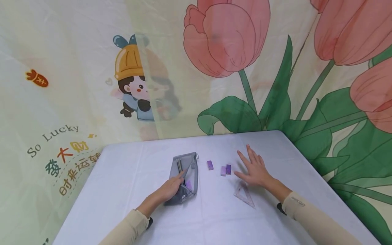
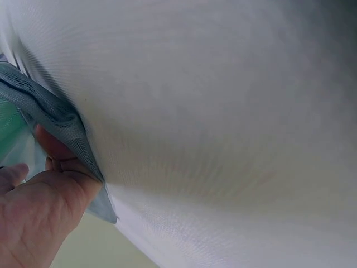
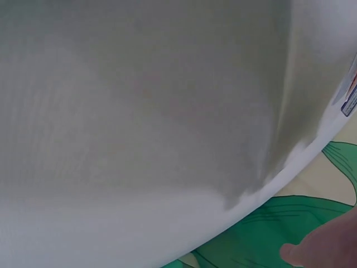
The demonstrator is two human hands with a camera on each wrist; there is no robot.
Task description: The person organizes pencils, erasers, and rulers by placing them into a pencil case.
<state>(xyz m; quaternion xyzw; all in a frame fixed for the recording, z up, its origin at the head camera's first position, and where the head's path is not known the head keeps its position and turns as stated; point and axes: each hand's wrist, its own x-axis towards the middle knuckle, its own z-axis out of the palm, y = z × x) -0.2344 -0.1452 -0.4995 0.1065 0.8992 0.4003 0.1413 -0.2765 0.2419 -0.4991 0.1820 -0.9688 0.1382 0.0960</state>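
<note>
A grey mesh pencil pouch lies unzipped on the white table, with dark pencil-like sticks and a purple item inside it. My left hand grips the pouch by its open edge; the left wrist view shows fingers tucked in at the grey mesh. To the right, my right hand is spread over the table, holding nothing. Just below it lies a clear set square with a pinkish tint. Near its thumb are a light purple block and a darker purple block, side by side.
Another small purple block lies between the pouch and that pair. The white-covered table ends at the back against a curtain printed with tulips and a cartoon figure.
</note>
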